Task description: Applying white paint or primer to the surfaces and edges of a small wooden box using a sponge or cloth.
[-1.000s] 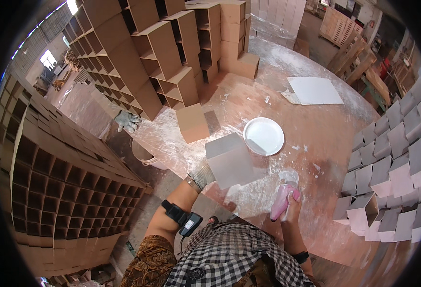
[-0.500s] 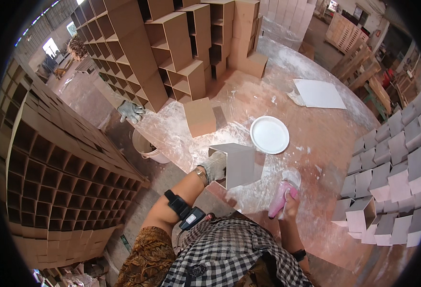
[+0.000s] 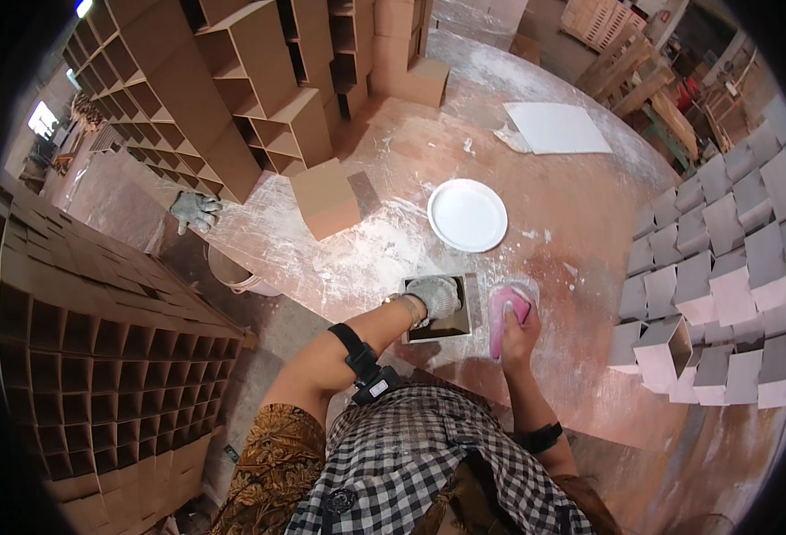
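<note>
My left hand (image 3: 438, 296), in a grey knitted glove, reaches into an open-ended box (image 3: 446, 328) and holds it from inside. The box's opening faces up toward me, with a pale rim and brown inner walls. My bare right hand (image 3: 521, 335) is closed around a pink hand tool (image 3: 498, 332) with a pale, flat far end; its exact kind is unclear. The tool is just right of the box, and I cannot tell whether they touch. Beyond them lies a white round shallow dish or lid (image 3: 467, 214).
Brown boxes (image 3: 179, 80) are stacked at the back left, and more (image 3: 54, 383) stand at left. Pale-coated boxes (image 3: 732, 267) pile up at right. A brown board (image 3: 326, 201), white sheet (image 3: 558, 128) and spare glove (image 3: 195, 212) lie on the powdery table; a bucket (image 3: 232, 272) stands beside it.
The box has turned from its opening facing left to facing up, with my left hand still in it. The pink tool in my right hand has moved up and closer to the box.
</note>
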Demonstrator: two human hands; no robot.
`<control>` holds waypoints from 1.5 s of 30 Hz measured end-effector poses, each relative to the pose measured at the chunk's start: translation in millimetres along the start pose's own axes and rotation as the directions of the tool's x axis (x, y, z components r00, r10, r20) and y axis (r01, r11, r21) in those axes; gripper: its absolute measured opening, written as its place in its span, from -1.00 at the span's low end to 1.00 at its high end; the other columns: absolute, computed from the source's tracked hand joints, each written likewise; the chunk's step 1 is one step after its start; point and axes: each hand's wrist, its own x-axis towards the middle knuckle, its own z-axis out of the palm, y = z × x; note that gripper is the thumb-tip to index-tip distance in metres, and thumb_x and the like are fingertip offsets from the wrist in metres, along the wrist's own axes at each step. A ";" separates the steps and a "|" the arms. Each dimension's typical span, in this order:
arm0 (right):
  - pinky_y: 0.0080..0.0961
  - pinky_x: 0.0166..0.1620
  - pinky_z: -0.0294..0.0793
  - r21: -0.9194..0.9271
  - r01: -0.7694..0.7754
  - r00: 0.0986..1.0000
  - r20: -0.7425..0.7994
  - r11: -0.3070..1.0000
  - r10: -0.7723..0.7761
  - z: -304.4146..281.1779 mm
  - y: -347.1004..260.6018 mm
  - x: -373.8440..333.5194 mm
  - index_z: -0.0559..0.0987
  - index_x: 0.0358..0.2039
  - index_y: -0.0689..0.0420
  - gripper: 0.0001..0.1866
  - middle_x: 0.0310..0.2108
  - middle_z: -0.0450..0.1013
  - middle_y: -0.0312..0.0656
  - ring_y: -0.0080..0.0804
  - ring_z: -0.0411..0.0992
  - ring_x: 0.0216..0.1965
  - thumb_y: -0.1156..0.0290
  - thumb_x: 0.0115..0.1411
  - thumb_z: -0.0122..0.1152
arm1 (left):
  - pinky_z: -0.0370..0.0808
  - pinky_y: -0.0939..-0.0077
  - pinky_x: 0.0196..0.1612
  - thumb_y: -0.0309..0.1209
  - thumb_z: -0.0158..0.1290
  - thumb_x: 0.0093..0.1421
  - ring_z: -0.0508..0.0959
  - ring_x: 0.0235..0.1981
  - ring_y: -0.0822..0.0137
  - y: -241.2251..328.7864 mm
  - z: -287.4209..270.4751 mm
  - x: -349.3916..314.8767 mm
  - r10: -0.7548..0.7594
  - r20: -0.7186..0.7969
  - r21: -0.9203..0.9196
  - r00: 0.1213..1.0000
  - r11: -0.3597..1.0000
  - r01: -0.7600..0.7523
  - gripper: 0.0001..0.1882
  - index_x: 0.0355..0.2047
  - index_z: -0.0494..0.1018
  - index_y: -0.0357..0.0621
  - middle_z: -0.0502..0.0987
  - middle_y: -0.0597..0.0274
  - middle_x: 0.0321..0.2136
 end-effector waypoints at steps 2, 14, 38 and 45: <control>-0.52 -0.01 0.30 -0.128 0.176 0.982 0.087 0.976 -0.166 8.7 -19.7 -0.5 0.44 -0.13 0.26 -0.71 -0.21 0.43 -0.16 -0.40 0.37 -0.14 0.61 0.08 0.06 | 0.38 0.20 -0.07 -0.10 -0.08 0.11 0.48 -0.13 0.00 -1.6 1.3 0.8 0.003 0.041 -0.021 0.999 1.000 -0.002 -0.59 -0.27 0.47 -0.21 0.50 -0.09 -0.19; -0.29 -0.15 0.38 -0.491 0.535 0.841 0.389 0.687 -0.377 19.7 -20.7 -71.6 0.47 -0.20 0.24 -0.64 -0.27 0.40 0.02 -0.01 0.38 -0.23 0.61 -0.10 0.08 | 0.37 0.16 -0.06 -0.04 -0.08 0.11 0.47 -0.11 -0.03 -10.2 16.2 4.4 -0.016 0.032 -0.031 0.999 0.999 0.017 -0.50 -0.20 0.43 -0.26 0.47 -0.16 -0.17; -0.18 -0.17 0.33 -0.612 0.509 0.855 0.277 0.605 -0.439 46.7 -31.2 -60.6 0.47 -0.20 0.17 -0.56 -0.30 0.40 -0.06 -0.04 0.35 -0.22 0.67 -0.20 0.03 | 0.52 0.05 -0.22 -0.40 -0.01 0.10 0.50 -0.14 -0.04 -18.8 -3.5 30.7 0.167 0.360 0.355 0.918 0.885 -0.300 -0.69 -0.14 0.34 -0.25 0.41 -0.15 -0.09; -0.27 -0.19 0.37 -0.281 0.645 0.650 0.691 0.711 -0.316 41.9 -28.6 -110.0 0.49 -0.20 0.20 -0.63 -0.29 0.43 -0.03 -0.03 0.37 -0.26 0.61 -0.12 0.04 | 0.53 0.30 -0.21 -0.43 0.14 -0.02 0.57 -0.24 0.11 -62.0 32.5 55.2 0.139 0.151 0.034 0.979 0.989 -0.146 -0.69 -0.23 0.41 -0.21 0.55 0.04 -0.31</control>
